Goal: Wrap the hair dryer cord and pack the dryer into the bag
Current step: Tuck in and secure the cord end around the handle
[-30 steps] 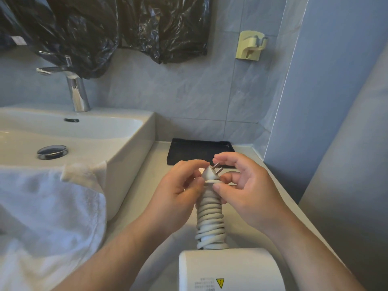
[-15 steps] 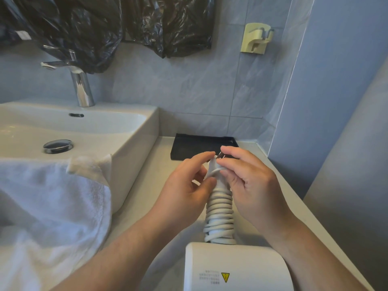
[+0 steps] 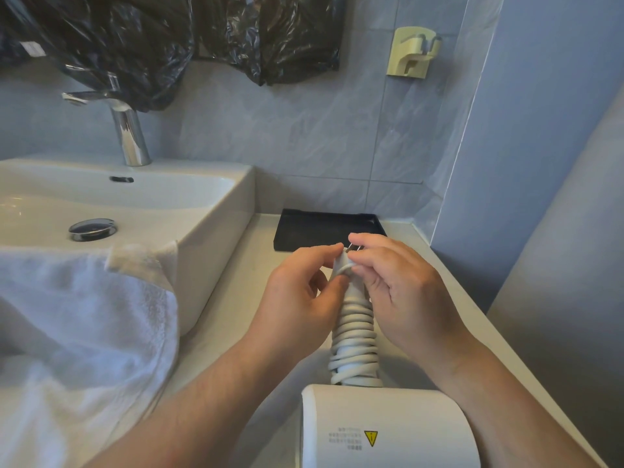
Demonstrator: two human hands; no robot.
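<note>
Over the counter (image 3: 236, 319), right of the sink (image 3: 216, 231), both hands are held at the top of the dryer handle. Left hand (image 3: 297, 298): fingers curled, thumb and forefinger pinched on the plug (image 3: 341, 265) and the last cord turn from the left. Right hand (image 3: 405, 292): fingers bent and pressed together against the plug end from the right, thumb side hidden behind the cord. Metal prongs (image 3: 354, 247) are seen poking up between the two forefingers.

Dryer (image 3: 388, 430): white, body at bottom centre of view, close to the camera, handle pointed away and up. A yellow warning triangle and small print are seen on the body. Cord (image 3: 354, 342): white, wound in tight stacked coils round the handle from the body up to the fingers; lower coils slightly uneven, overlapping. Whether the loose end is tucked cannot be told; it is covered by the fingers.

A black tray (image 3: 324, 228) lies flat at the back of the counter, beyond the hands, against the wall. A white towel (image 3: 84, 315) is draped over the sink front at left. Black plastic bags (image 3: 135, 45) hang on the wall above the tap (image 3: 130, 136).
</note>
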